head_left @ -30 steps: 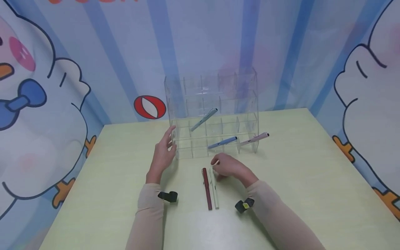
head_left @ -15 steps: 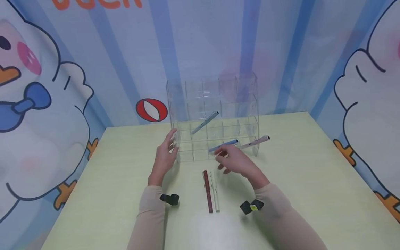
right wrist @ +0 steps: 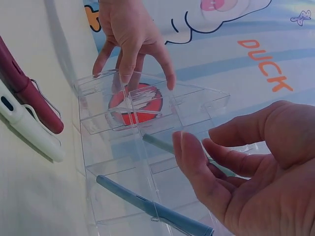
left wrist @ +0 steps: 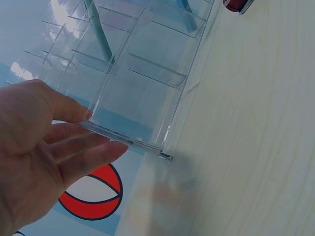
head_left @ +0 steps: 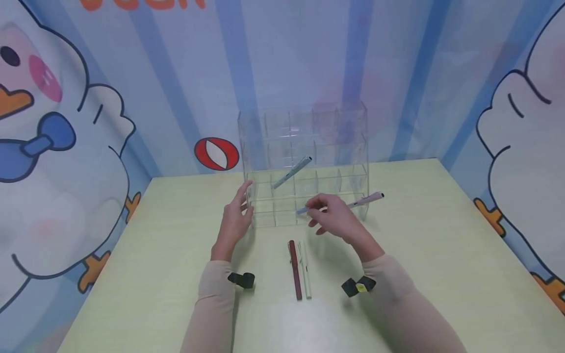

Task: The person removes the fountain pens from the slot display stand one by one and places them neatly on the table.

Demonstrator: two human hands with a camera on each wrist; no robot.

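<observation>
A clear compartment rack (head_left: 284, 205) stands at the back of the table. My left hand (head_left: 234, 223) rests on its left side; in the left wrist view that hand (left wrist: 59, 142) has thumb and long fingers along the side panel. My right hand (head_left: 333, 215) is over the blue pen (head_left: 302, 211) in the bottom row and hides most of it. From the right wrist, the right hand's (right wrist: 266, 172) thumb and fingers are bent loosely and apart, with nothing between them; the blue pen (right wrist: 133, 196) lies beside them. Contact with it is unclear.
A light teal pen (head_left: 291, 172) leans in the row above, and a pink pen (head_left: 366, 199) sticks out at the right end. On the table (head_left: 154, 274) in front lie a dark red pen (head_left: 295, 269) and a white pen (head_left: 305, 274), side by side.
My right hand has moved from beside the top of the white pen, up and right, to the blue pen in the rack. The left hand stays at the rack's side.
</observation>
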